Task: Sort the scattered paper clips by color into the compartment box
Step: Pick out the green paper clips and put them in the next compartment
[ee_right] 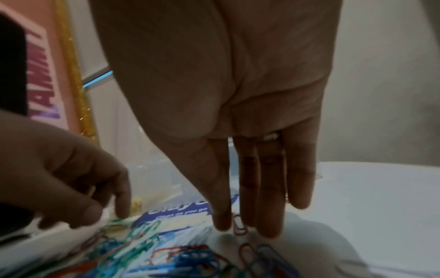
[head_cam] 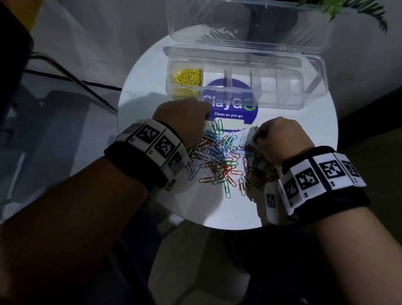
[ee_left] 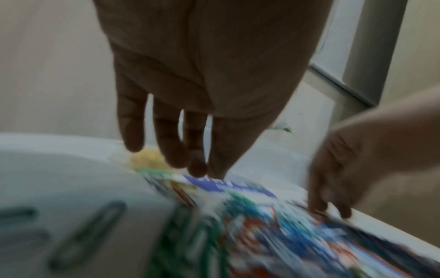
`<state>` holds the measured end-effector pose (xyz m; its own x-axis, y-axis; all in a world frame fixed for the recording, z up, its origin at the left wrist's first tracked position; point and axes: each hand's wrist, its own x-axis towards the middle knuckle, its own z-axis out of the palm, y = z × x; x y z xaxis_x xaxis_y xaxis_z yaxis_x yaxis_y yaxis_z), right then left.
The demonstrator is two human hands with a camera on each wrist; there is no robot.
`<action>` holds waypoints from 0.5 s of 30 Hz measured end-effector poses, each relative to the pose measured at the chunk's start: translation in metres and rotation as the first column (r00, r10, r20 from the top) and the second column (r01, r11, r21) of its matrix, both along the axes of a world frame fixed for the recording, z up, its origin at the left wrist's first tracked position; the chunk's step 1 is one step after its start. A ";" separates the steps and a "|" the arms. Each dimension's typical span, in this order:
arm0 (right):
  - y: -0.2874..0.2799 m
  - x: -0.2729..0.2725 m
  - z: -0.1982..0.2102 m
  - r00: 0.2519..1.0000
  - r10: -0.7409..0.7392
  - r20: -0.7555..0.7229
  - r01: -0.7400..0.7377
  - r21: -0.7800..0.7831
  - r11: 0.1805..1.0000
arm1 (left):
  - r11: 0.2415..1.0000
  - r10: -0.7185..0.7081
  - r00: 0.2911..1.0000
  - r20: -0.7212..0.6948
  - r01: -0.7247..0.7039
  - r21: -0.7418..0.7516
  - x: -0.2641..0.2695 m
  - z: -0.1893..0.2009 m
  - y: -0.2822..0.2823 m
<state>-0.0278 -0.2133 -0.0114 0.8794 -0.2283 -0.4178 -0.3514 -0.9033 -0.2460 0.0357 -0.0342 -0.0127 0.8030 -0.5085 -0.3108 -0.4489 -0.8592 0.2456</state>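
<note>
A pile of mixed paper clips (head_cam: pixel 220 158) in red, blue, green and white lies in the middle of the round white table (head_cam: pixel 300 147). Behind it stands the clear compartment box (head_cam: pixel 265 86), lid open, with yellow clips (head_cam: pixel 187 77) in its leftmost compartment. My left hand (head_cam: pixel 181 120) hangs over the pile's far left edge, fingers (ee_left: pixel 171 146) pointing down; its index tip touches the table by a green clip (ee_right: pixel 119 220). My right hand (ee_right: pixel 238 225) is at the pile's far right edge and pinches a reddish clip (ee_right: pixel 240 226) between thumb and index finger.
A blue round sticker (head_cam: pixel 229 114) lies partly under the box. A potted plant (head_cam: pixel 275 8) stands behind the open lid (head_cam: pixel 241 24). The table edge runs close to my right wrist. A glass panel and dark cable are at the left.
</note>
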 end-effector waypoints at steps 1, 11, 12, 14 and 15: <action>0.000 0.000 0.002 1.000 -0.003 0.013 0.003 0.019 1.000 | 1.000 -0.006 1.000 -0.019 0.006 -0.016 -0.001 0.000 -0.002; 0.007 -0.014 -0.003 0.990 0.138 0.019 -0.139 0.067 0.988 | 0.993 0.099 0.988 -0.114 -0.091 0.072 0.008 0.006 0.025; 0.009 -0.015 -0.002 0.989 0.148 0.011 -0.149 0.087 0.985 | 0.993 0.097 0.987 -0.130 -0.087 0.078 0.008 0.006 0.028; 0.014 -0.017 0.002 0.989 0.148 0.026 -0.150 0.116 0.982 | 0.994 0.094 0.985 -0.146 -0.084 0.073 0.007 0.005 0.034; 0.017 -0.016 0.003 0.987 0.153 0.055 -0.159 0.123 0.980 | 0.994 0.097 0.985 -0.140 -0.087 0.073 0.007 0.005 0.037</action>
